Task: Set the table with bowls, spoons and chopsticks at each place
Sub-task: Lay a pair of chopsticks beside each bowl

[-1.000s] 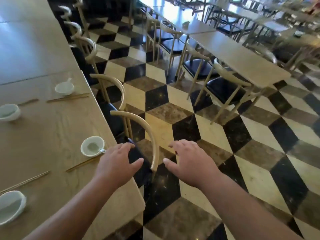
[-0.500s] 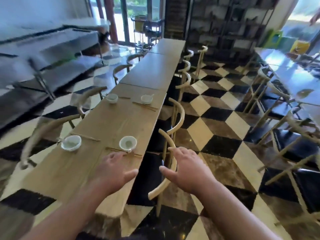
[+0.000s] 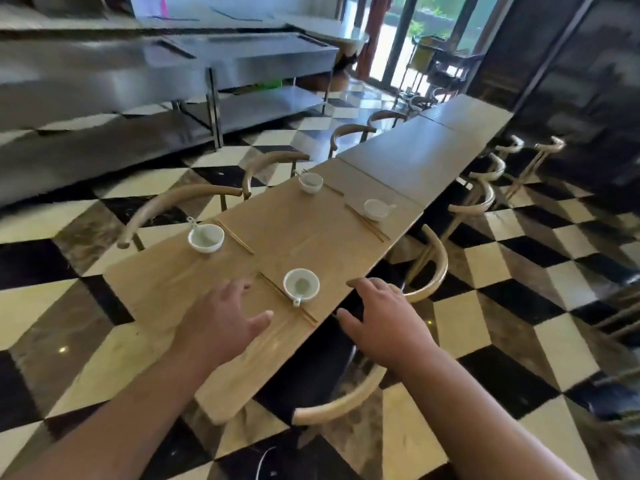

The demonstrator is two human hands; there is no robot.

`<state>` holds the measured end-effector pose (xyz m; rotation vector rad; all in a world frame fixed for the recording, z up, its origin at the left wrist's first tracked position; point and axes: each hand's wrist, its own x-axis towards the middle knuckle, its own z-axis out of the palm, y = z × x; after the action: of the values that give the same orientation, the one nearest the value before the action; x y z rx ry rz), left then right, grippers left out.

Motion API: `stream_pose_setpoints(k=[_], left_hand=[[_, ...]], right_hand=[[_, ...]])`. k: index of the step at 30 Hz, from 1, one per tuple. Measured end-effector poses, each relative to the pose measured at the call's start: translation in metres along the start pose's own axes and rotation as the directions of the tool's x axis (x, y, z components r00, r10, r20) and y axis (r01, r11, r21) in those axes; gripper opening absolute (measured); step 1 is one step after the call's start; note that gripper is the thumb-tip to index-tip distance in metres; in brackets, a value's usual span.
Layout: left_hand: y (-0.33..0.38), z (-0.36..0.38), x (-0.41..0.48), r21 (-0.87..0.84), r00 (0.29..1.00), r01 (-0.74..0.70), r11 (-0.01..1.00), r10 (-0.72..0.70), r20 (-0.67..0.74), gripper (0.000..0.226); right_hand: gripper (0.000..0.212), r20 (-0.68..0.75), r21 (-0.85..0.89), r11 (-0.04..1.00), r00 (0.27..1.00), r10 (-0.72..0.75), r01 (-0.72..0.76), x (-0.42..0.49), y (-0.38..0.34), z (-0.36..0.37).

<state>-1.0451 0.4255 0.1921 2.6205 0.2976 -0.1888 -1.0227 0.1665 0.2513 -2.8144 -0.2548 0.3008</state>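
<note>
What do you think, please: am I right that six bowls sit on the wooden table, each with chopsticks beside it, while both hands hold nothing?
Not quite: the head view shows four bowls on the table, not six. The rest holds: each has chopsticks beside it, and the left hand and right hand hold nothing.

- No legible text, label, brand, number or sign on any surface in view.
- Pink and white panel [image 3: 147, 5] at the far wall, top left: too blurred to read.
</note>
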Motion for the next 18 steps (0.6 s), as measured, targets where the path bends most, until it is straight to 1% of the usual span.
stream_pose_setpoints(k=[4,8,11,14,18], left_hand=[[0.005,0.026,0.042,-0.059,0.993,0.112,0.992,-0.109,0.048,0.073],[0.015,0.050,0.089,-0.079,0.980,0.185,0.980,-0.177,0.094,0.071],[0.018,0.065,0.110,-0.066,0.958,0.268,0.961,-0.259,0.124,0.067],[0.016,0.081,0.123,-0.098,0.923,0.373,0.923,-0.358,0.140,0.064],[0.011,0.113,0.132,-0.116,0.858,0.509,0.853,-0.493,0.143,0.062]], right_hand=[[0.063,0.116,-0.013,0.999,0.993,0.036,-0.035,0.054,0.026,-0.002],[0.058,0.156,-0.017,0.998,0.986,0.059,-0.057,0.112,0.054,-0.003],[0.054,0.197,0.043,0.995,0.977,0.078,-0.088,0.149,0.073,0.007],[0.050,0.255,0.090,0.991,0.964,0.070,-0.095,0.184,0.096,0.026],[0.036,0.345,0.187,0.971,0.935,0.079,-0.151,0.245,0.131,0.060]])
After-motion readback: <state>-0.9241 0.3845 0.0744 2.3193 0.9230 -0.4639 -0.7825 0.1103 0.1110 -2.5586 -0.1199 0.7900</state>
